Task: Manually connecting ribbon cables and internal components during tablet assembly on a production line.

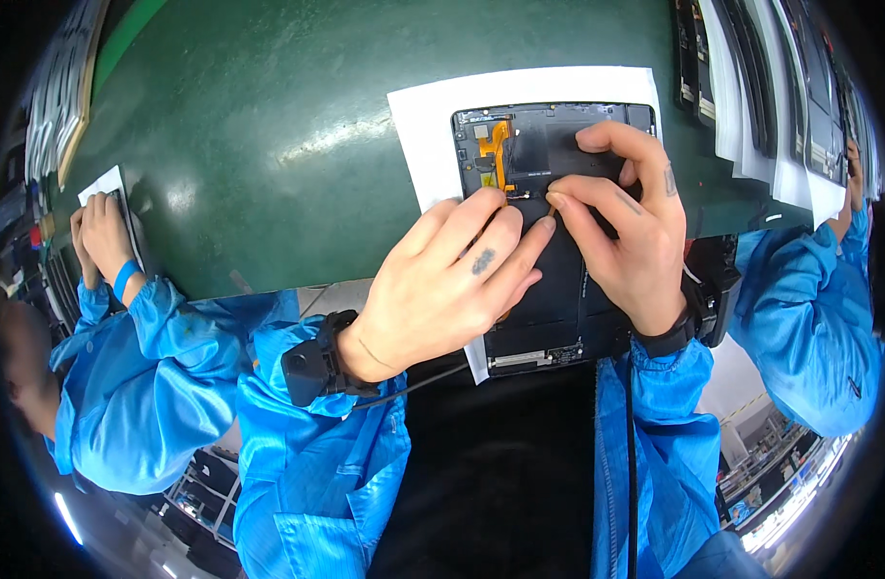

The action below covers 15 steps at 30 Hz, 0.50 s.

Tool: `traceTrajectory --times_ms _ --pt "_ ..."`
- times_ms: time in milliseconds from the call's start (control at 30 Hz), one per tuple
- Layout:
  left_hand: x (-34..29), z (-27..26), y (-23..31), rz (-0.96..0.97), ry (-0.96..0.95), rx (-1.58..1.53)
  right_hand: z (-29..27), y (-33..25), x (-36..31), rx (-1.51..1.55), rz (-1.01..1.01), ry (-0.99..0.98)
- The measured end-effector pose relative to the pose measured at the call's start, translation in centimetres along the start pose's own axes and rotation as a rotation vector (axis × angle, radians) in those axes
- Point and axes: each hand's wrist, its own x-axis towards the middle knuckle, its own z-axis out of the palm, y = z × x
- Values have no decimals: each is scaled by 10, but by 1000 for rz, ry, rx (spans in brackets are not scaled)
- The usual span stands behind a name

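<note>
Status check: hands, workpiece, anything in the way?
Left hand: fingertips by the orange cable. Right hand: thumb and forefinger close together, grip unclear. Tablet: opened, innards showing, on white paper. In the way: hands cover part of it.

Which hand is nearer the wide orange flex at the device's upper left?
Left. The left hand is just below the orange flex, at its lower end, contact unclear; the right hand is farther off, to its right, over the device.
</note>
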Motion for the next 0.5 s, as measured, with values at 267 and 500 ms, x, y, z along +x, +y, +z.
traceTrajectory --times_ms 267,500 --pt "1 -3 3 0 -35 38 -1 3 -2 -2 -42 27" --pt "7 -3 2 -42 -51 -5 1 4 0 22 -28 54"
